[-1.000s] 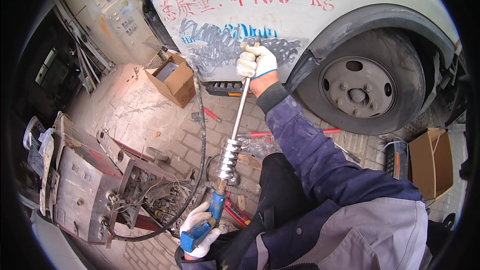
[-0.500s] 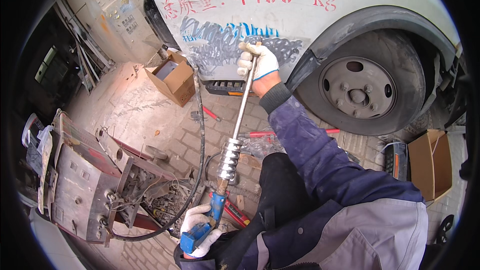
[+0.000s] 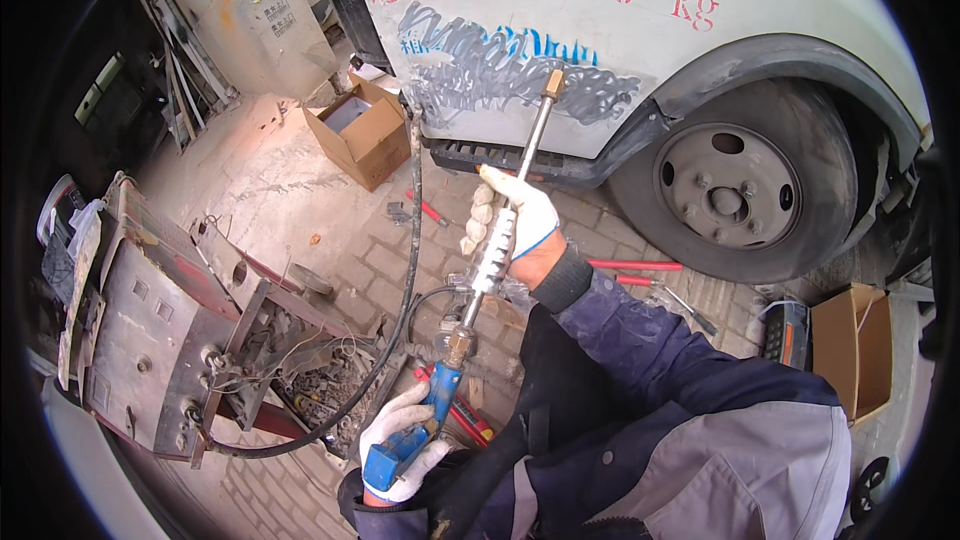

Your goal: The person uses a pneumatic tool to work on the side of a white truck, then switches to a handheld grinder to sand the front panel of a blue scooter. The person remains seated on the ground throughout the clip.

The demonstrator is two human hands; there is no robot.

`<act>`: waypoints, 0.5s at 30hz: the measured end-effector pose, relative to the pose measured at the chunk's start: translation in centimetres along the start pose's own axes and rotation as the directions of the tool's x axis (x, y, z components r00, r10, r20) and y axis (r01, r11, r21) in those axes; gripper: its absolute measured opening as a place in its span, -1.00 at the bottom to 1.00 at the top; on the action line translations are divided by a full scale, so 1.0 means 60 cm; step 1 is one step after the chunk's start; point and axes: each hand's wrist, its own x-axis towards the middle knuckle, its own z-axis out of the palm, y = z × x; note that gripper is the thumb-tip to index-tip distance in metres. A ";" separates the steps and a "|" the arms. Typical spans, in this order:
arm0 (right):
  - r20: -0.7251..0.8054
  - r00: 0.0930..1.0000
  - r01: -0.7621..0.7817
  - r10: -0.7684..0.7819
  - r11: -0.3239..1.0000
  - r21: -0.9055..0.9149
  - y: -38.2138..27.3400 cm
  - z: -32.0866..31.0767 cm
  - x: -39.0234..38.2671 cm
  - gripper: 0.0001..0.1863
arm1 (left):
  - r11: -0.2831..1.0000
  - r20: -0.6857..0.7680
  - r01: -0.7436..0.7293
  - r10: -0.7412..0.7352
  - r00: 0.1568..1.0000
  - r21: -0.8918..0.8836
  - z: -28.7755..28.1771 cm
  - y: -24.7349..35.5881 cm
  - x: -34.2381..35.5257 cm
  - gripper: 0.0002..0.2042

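A slide hammer slants up in front of me, its chrome rod ending in a brass-coloured tip in front of the scribbled part of the vehicle's panel. I cannot tell whether the tip touches the panel. My gloved left hand is wrapped around the blue handle at the lower end. Higher up, my gloved right hand is closed around the ribbed chrome sliding weight, the fingers curled on its left side and partly hidden.
A white vehicle panel and a wheel stand ahead and right. Open cardboard boxes lie beyond and at right. A worn metal machine with a black cable stands left. Red-handled tools lie on the paving.
My right hand has come down from the rod's upper end onto the sliding weight, which now sits farther up the rod. The brass-coloured tip is uncovered. My left hand keeps its hold.
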 end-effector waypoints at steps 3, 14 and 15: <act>-0.170 0.963 0.197 -0.211 0.976 -0.096 -0.113 0.059 0.037 -0.74 | 0.999 0.008 0.032 -0.032 0.999 0.014 -0.002 0.002 -0.005 -0.43; -0.153 0.988 -0.016 0.020 1.000 0.026 0.097 0.001 -0.050 -0.77 | 0.997 -0.003 0.061 -0.062 0.998 -0.054 -0.012 -0.005 -0.010 -0.39; -0.130 0.991 -0.028 0.027 1.000 -0.005 0.078 -0.004 -0.040 -0.77 | 0.991 -0.014 0.102 -0.104 0.994 -0.090 -0.011 -0.005 -0.013 -0.39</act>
